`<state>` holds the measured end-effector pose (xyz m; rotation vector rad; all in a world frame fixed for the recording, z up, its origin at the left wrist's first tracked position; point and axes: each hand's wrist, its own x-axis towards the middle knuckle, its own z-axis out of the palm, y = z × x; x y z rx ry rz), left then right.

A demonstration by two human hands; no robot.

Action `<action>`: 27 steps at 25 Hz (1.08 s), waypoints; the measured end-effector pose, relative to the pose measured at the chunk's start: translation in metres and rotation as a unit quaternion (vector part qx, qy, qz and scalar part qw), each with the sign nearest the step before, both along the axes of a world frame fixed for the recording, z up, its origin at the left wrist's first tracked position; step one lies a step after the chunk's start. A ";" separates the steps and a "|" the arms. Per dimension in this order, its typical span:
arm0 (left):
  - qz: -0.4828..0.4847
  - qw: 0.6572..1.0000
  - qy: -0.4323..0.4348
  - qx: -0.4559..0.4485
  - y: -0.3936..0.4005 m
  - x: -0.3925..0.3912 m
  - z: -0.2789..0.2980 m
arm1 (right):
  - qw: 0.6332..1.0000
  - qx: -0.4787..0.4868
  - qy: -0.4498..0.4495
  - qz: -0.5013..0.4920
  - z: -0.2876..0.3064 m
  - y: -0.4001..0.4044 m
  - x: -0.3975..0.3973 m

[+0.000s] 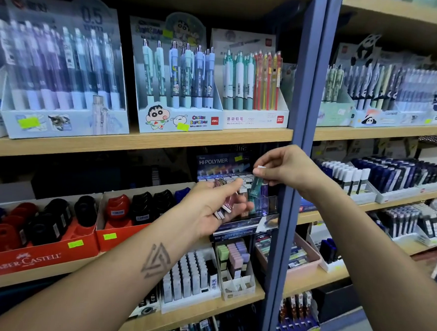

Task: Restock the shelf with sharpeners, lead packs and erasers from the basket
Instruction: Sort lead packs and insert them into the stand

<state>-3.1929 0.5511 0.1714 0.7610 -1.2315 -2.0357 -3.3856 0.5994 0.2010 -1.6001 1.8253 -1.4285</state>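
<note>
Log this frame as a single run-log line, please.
left hand: holds several lead packs | right hand: pinches teal lead pack above Hi-Polymer display | sharpeners: shelved, left

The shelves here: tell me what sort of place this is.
Most likely a stationery shop aisle. Wooden shelves carry retail display boxes of mechanical pencils, a Faber-Castell tray of sharpeners with yellow price stickers, and a Hi-Polymer lead rack.

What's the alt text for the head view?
The right hand pinches a teal lead pack above a Hi-Polymer display, while the left hand holds several more lead packs. Sharpeners fill red boxes on the left.
</note>
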 end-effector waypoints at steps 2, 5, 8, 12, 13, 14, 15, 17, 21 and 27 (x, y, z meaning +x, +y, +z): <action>-0.001 0.997 0.021 0.070 -0.002 0.002 0.005 | 0.997 0.002 0.062 -0.039 -0.002 -0.004 -0.008; -0.028 0.993 0.051 0.105 -0.002 0.006 0.009 | 0.993 0.020 0.106 -0.044 -0.010 -0.013 -0.009; -0.066 0.992 0.064 0.091 0.000 0.009 0.006 | 0.983 0.030 0.176 -0.050 -0.016 -0.020 -0.009; -0.074 0.994 0.062 0.048 0.002 0.012 0.005 | 0.958 0.071 0.273 -0.040 -0.026 -0.025 -0.004; -0.076 0.994 0.062 0.038 0.001 0.013 0.003 | 0.948 0.074 0.307 -0.042 -0.029 -0.026 -0.002; -0.078 0.995 0.058 0.027 0.001 0.013 0.001 | 0.939 0.066 0.333 -0.048 -0.031 -0.025 0.000; -0.080 0.996 0.048 0.012 0.001 0.013 0.000 | 0.938 0.052 0.339 -0.055 -0.030 -0.023 0.002; -0.074 0.997 0.024 -0.028 0.002 0.012 -0.002 | 0.974 0.007 0.222 -0.031 -0.020 -0.013 0.009; -0.043 0.994 0.010 -0.101 -0.001 0.006 0.000 | 0.991 0.049 0.021 0.121 0.003 0.005 0.029; 0.008 0.993 0.033 -0.116 -0.011 0.017 0.021 | 0.991 -0.034 -0.105 0.072 0.007 -0.003 0.024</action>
